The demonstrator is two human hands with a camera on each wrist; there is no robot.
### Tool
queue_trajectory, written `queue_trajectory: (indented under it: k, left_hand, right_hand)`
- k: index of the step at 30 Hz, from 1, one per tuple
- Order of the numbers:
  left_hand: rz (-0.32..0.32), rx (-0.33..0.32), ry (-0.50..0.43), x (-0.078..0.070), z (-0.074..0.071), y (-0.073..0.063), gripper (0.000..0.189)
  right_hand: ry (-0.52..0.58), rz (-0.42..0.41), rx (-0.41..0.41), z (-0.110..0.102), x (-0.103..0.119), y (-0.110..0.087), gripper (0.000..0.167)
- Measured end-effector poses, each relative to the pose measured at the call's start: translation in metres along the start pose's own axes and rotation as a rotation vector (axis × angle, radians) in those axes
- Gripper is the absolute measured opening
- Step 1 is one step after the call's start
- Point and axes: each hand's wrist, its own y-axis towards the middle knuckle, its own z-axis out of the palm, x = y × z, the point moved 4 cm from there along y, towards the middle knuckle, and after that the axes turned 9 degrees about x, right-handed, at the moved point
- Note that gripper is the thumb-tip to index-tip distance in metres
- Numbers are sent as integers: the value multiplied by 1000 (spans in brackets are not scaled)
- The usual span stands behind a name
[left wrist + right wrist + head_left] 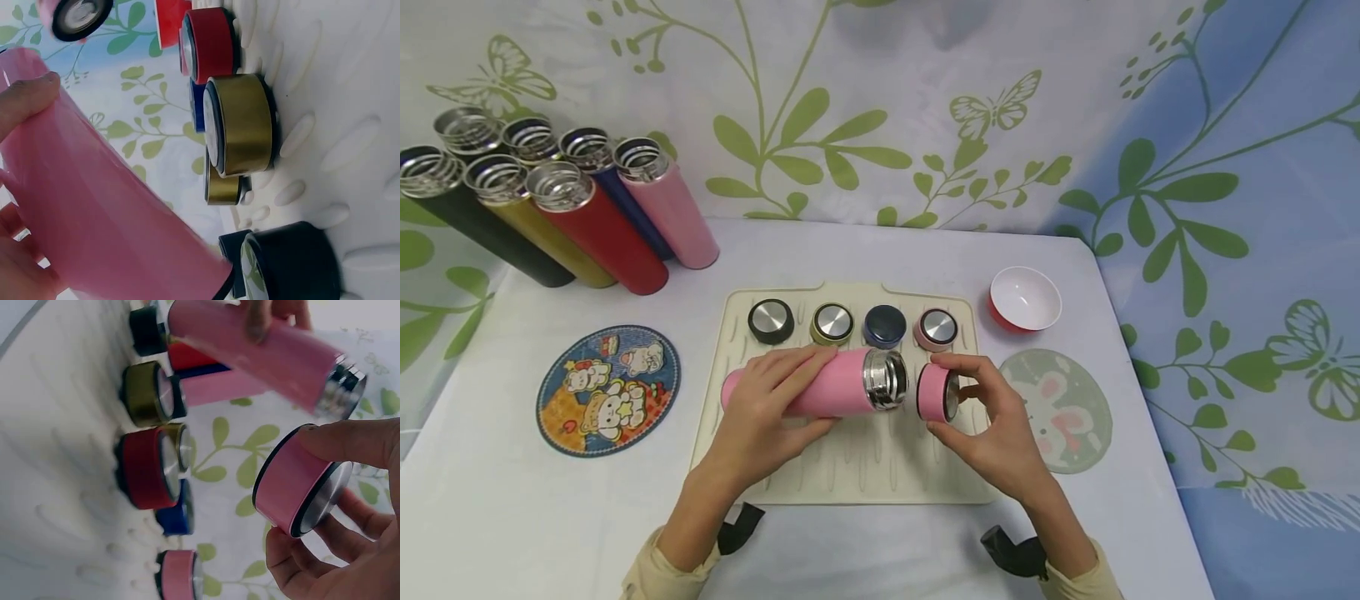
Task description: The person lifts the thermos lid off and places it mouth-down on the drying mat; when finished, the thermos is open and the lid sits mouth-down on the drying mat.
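Observation:
My left hand (767, 408) grips a pink thermos bottle (831, 387), held on its side with the bare steel mouth facing right. Opposite that mouth, a small gap away, my right hand (1000, 421) pinches a pink lid (931, 393) between thumb and fingers. The lid's steel top faces my palm. Behind them a black lid (771, 322), a gold lid (832, 323), a blue lid (884, 326) and another pink lid (937, 329) stand in a row. The left wrist view also shows a red lid (215, 45), which the head view hides.
A cream ribbed mat (865, 479) lies under the lids. Several lidless bottles, among them a red bottle (601, 229), stand at the back left. A cartoon coaster (608, 392) lies left, a green rabbit coaster (1067, 417) right, below a red-and-white bowl (1026, 298).

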Motion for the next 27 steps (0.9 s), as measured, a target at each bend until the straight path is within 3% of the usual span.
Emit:
queue_trajectory:
  k: [3,9,20,27]
  left_hand:
    - [-21,-35,-24,0,-6,-2,85]
    - [-36,-114,-26,1,-18,-4,90]
    - [-60,-192,-81,7,-32,-6,86]
    - [-77,-221,-90,12,-41,-7,88]
  right_hand:
    - [-56,-10,-20,0,-22,-2,68]
    - [-293,-29,-30,1,-60,-3,73]
    - [-452,27,-18,3,-90,2,71]
    - [-542,85,45,6,-105,8,70]
